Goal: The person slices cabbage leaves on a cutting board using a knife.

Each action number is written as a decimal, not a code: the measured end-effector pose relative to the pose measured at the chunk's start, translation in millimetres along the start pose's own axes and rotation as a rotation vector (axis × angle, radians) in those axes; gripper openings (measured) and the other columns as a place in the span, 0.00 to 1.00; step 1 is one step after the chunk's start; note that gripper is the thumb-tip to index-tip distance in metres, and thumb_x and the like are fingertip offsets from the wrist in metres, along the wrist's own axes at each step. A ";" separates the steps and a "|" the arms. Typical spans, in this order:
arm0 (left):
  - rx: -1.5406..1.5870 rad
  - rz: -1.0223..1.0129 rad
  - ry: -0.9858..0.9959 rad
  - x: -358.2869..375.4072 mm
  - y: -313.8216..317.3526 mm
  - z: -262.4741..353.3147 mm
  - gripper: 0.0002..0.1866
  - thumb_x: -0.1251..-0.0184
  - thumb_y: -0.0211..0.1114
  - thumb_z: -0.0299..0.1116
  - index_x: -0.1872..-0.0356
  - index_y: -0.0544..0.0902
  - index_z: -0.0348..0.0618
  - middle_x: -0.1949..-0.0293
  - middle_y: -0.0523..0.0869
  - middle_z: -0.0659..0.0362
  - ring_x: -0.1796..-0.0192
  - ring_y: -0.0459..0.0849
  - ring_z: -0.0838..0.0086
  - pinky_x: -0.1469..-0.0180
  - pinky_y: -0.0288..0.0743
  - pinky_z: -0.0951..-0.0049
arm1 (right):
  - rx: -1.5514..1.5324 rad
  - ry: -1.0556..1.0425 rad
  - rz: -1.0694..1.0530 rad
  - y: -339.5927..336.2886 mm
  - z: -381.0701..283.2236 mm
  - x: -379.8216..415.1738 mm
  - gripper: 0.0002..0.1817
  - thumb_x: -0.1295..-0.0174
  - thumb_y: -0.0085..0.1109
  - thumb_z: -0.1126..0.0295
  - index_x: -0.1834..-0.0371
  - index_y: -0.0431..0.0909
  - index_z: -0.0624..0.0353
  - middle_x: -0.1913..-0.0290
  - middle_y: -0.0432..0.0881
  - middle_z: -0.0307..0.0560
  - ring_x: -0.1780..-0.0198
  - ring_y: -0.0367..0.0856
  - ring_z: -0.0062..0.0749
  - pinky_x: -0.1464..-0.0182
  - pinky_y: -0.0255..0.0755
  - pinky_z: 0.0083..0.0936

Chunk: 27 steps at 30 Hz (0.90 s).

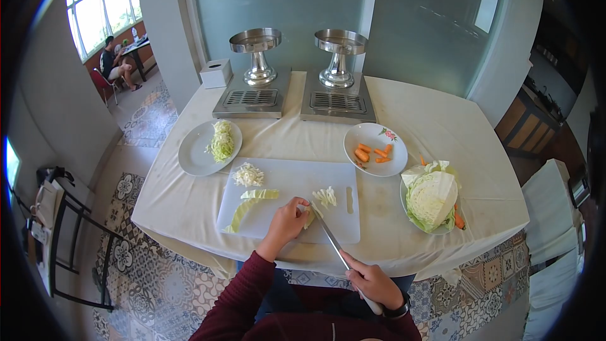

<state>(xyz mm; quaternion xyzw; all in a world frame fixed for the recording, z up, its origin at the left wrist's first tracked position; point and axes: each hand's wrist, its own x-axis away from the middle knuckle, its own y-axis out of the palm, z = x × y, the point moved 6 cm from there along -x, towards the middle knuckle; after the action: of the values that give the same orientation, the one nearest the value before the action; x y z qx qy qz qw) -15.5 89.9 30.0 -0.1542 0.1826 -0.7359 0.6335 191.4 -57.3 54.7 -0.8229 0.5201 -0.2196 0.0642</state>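
Note:
My left hand (288, 220) is closed, its curled fingers pressing a small piece of cabbage (308, 219) onto the white cutting board (303, 175). In my right hand (374, 286) is the handle of a knife (329, 235), its blade slanting up and left, tip beside the left fingertips and the cabbage piece. Cut cabbage strips (325, 197) lie on the board past the knife tip. Shredded cabbage (249, 175) is heaped at the board's far left, with larger cabbage slices (260, 194) nearer. The underside of the held piece is hidden.
A plate (190, 150) with shredded cabbage stands behind the board's left. Carrot pieces (362, 154) lie in a flowered plate (398, 163). A large cut cabbage (432, 198) rests at right. Two metal stands (259, 71) (336, 72) and a tissue box (216, 73) are behind. A person (113, 63) sits far left.

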 end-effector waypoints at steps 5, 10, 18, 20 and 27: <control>-0.008 0.003 0.013 -0.3 -0.6 -0.2 0.12 0.36 0.64 0.30 0.53 0.81 0.39 0.83 0.80 0.56 0.82 0.80 0.65 0.74 0.71 0.65 | -0.029 -0.017 0.000 -2.7 -0.6 1.4 0.30 0.25 0.47 0.70 0.20 0.58 0.50 0.76 0.72 0.33 0.76 0.69 0.15 0.70 0.70 0.18; 0.060 -0.066 -0.034 -0.1 -0.7 -0.8 0.15 0.39 0.66 0.30 0.51 0.81 0.37 0.81 0.82 0.58 0.83 0.80 0.71 0.76 0.72 0.70 | -0.069 0.048 -0.014 -6.1 -4.6 2.1 0.30 0.25 0.47 0.71 0.20 0.58 0.50 0.75 0.71 0.33 0.77 0.70 0.15 0.73 0.70 0.18; 0.063 -0.024 0.026 1.7 0.4 -4.6 0.15 0.40 0.67 0.30 0.51 0.83 0.39 0.79 0.84 0.57 0.81 0.81 0.71 0.75 0.73 0.69 | -0.139 0.031 0.052 -9.1 -0.1 -2.6 0.30 0.26 0.48 0.68 0.20 0.60 0.48 0.80 0.72 0.34 0.80 0.69 0.17 0.73 0.70 0.20; 0.038 0.014 0.044 2.3 0.0 -4.5 0.15 0.40 0.67 0.30 0.51 0.84 0.41 0.79 0.85 0.56 0.79 0.83 0.68 0.72 0.75 0.68 | -0.149 0.016 0.062 -9.8 -1.1 -3.4 0.30 0.26 0.49 0.69 0.20 0.60 0.48 0.80 0.72 0.35 0.80 0.68 0.17 0.73 0.70 0.21; -0.005 0.074 0.130 0.7 2.9 -9.9 0.14 0.37 0.64 0.27 0.50 0.84 0.41 0.79 0.83 0.59 0.85 0.79 0.75 0.79 0.71 0.72 | -0.142 -0.023 0.063 -5.9 -6.7 -7.9 0.30 0.26 0.49 0.70 0.20 0.59 0.48 0.79 0.70 0.34 0.79 0.68 0.17 0.73 0.70 0.20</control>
<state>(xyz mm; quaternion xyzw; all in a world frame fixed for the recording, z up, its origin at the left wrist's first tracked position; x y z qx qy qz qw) -17.6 89.5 19.9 -0.1010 0.2306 -0.7201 0.6466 190.5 -46.8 60.4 -0.8109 0.5594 -0.1706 0.0184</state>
